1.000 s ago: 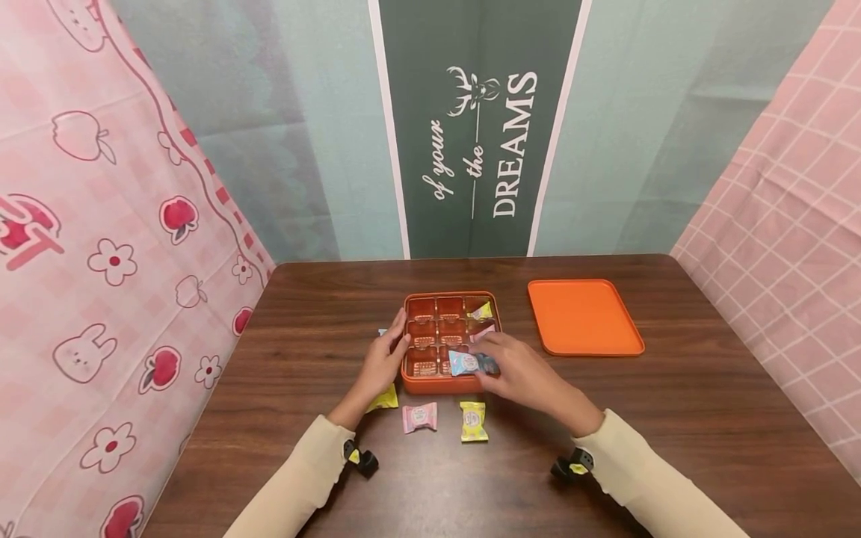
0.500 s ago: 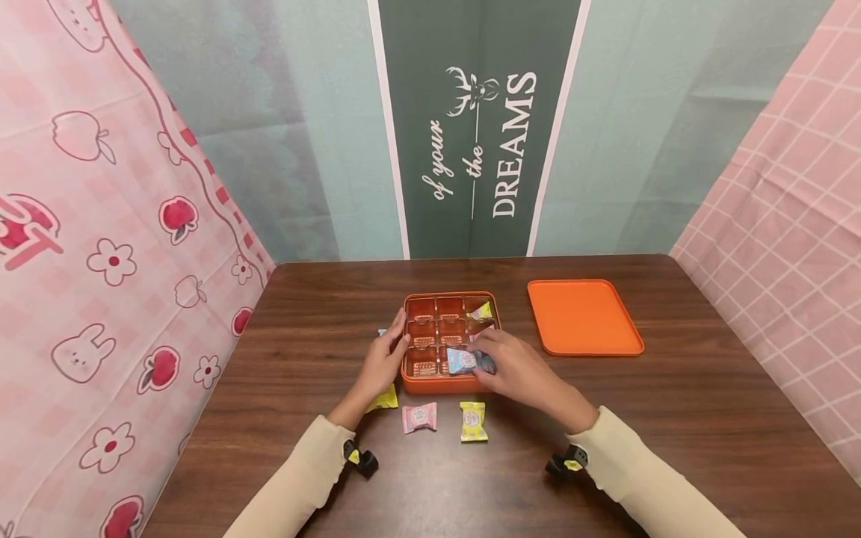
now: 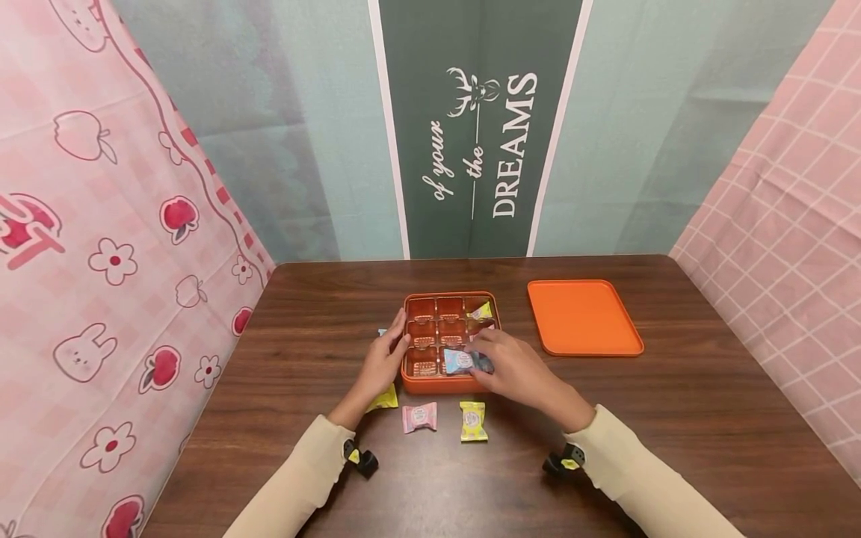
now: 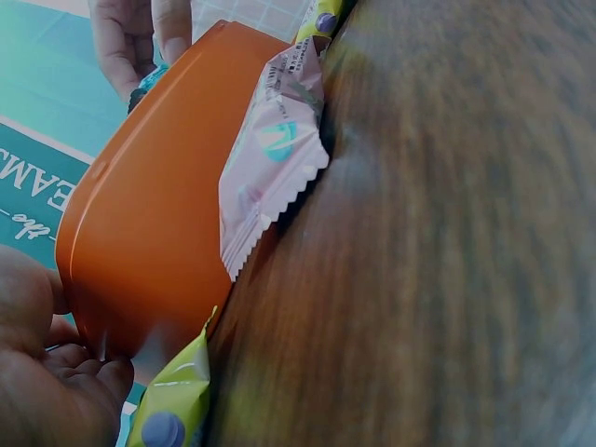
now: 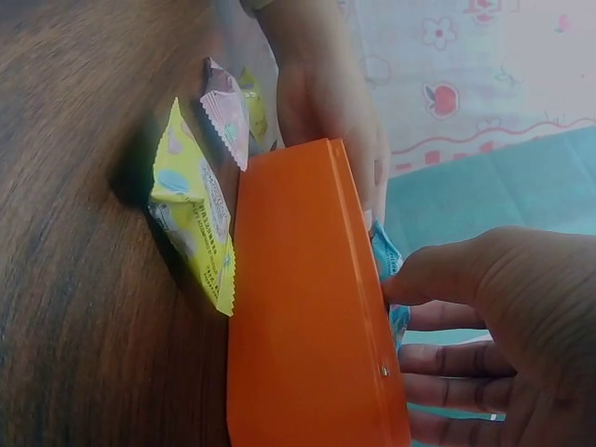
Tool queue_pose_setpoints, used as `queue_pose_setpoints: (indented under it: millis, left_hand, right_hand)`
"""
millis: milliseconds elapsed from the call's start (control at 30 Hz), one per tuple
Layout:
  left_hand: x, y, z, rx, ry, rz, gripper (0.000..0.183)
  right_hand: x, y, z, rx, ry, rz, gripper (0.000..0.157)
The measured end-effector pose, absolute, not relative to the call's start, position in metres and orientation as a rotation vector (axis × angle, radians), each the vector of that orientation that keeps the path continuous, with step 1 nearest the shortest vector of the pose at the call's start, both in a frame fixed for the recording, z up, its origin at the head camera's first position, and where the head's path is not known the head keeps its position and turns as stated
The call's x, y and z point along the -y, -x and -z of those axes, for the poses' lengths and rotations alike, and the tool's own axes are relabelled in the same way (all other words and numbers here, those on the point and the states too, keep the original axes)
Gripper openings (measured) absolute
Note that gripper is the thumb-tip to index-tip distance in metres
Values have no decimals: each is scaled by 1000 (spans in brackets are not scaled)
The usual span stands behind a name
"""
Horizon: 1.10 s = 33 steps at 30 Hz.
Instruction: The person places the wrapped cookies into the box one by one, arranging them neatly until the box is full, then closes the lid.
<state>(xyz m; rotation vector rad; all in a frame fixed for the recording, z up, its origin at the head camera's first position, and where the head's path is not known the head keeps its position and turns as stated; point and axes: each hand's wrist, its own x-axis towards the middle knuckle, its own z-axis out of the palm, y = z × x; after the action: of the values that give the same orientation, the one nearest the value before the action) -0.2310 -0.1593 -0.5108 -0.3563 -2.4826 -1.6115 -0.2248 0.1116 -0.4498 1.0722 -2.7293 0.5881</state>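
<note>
Candy in blue wrapping, pinched by the right hand, is at the orange box's near edge; releasing it off-centre could snag it on a divider. The left hand, fingers extended, touches the left edge.

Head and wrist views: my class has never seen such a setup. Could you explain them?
No robot here: a person works bare-handed. A head-worn camera looks forward and down; wrist cameras give close, tilted pictures. The left hand rests against a divided orange box; the right hand holds a blue packet over it. A yellow packet sits in the box's far right corner. On the table lie a pink packet, two more yellow packets and what looks like an orange lid.
</note>
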Motion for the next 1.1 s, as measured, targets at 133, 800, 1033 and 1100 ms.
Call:
queue_pose_setpoints:
  millis: [133, 800, 1033, 1100]
  left_hand:
    - [159, 231, 511, 2486, 356, 1607, 50]
    - [160, 232, 513, 2454, 407, 1600, 50]
    - [160, 231, 512, 2462, 395, 1611, 50]
    - [160, 231, 512, 2463, 392, 1615, 50]
  right_hand:
    - [-112, 225, 450, 2735, -1074, -573, 33]
    - [-105, 227, 449, 2790, -1055, -535, 32]
    - [-103, 228, 448, 2776, -1060, -561, 29]
    - [-103, 228, 448, 2775, -1060, -565, 29]
